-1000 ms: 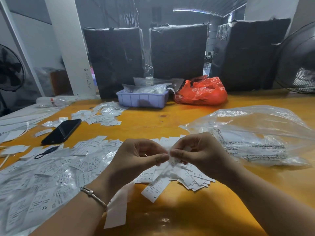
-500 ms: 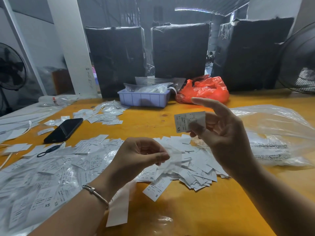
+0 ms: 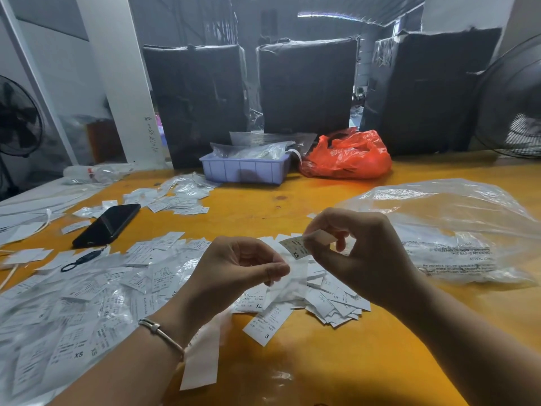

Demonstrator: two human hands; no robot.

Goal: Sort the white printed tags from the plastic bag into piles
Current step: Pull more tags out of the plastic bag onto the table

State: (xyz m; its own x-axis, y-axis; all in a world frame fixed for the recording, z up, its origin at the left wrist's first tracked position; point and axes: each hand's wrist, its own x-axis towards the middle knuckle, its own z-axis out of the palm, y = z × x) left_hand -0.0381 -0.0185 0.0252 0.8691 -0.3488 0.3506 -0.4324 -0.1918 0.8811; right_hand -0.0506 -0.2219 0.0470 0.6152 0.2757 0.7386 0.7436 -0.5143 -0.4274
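— Right grip (image 3: 363, 256) first: what is it doing?

— Its thumb and fingers pinch a white tag marked XS (image 3: 295, 247), held up in the air just above the small tag pile (image 3: 330, 300) in the middle of the tabletop (image 3: 336, 370).

— And the left grip (image 3: 234, 273)?

— Fingers curled, thumb and forefinger pinching a thin clear sleeve (image 3: 288, 284) that hangs down over that same pile. The XS tag sits just above the sleeve's top edge; whether they touch, I cannot tell. A bracelet (image 3: 161, 332) circles the left wrist.

— Where are the rest of the tags?

— Taking the small pile as the landmark: it lies under both hands, with an XL tag at its left edge and a tag marked S (image 3: 268, 322) at its near edge. Left of it spreads a wide heap of tags (image 3: 87, 303), many in clear wrappers, several reading XS. Farther back and left of it sits another scatter of wrapped tags (image 3: 175, 197).

— And the plastic bag?

— The big clear bag (image 3: 456, 230) lies right of the pile, crumpled, with printed text on its near side.

— Anything else around?

— A black phone (image 3: 108, 225) lies behind the wide heap, left of the pile, with a black loop tool (image 3: 80, 259) just in front of it. Well behind the pile stand a lilac tray (image 3: 243, 171) and an orange bag (image 3: 348, 156), side by side.
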